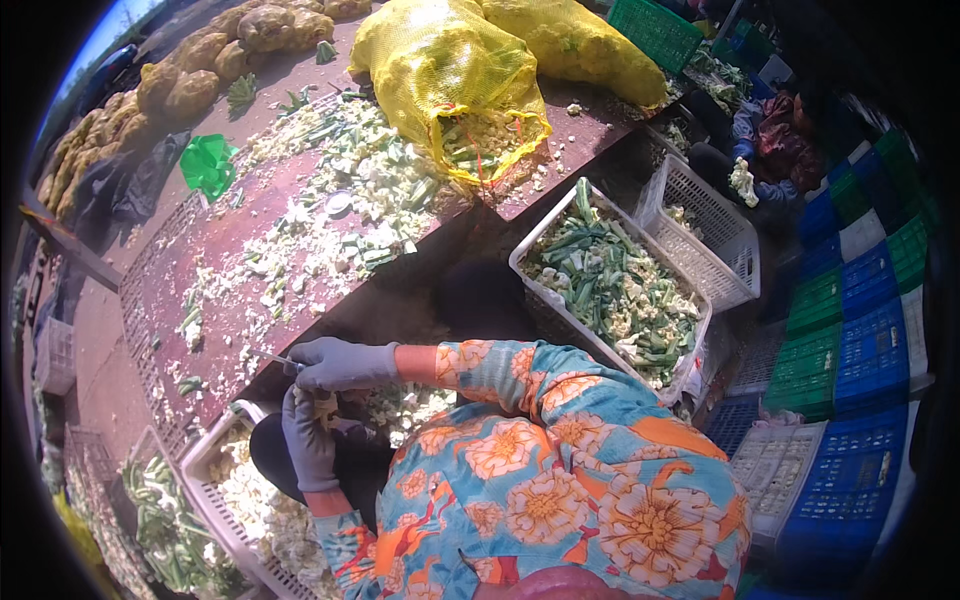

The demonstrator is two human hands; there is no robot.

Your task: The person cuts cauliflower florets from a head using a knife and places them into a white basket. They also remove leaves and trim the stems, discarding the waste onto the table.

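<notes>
My right hand (330, 364), in a grey glove, grips a small knife (270, 355) whose blade points left toward the table edge. Just below it my left hand (307, 439), gloved too, holds a cauliflower piece (325, 407), partly hidden by the fingers. The two hands are close together above my lap. Under my left forearm, a white plastic crate (196, 463) holds cauliflower florets (259, 510). More florets (409, 405) show between my arms; what holds them is hidden.
Trimmings (367, 172) cover much of the reddish table (247, 217). An open yellow mesh sack (450, 60) lies on it. A white crate (570, 315) of leaves and stems stands right, before another white crate (712, 217). Beyond, a person (772, 142) holds cauliflower. Stacked crates (862, 352) line the right.
</notes>
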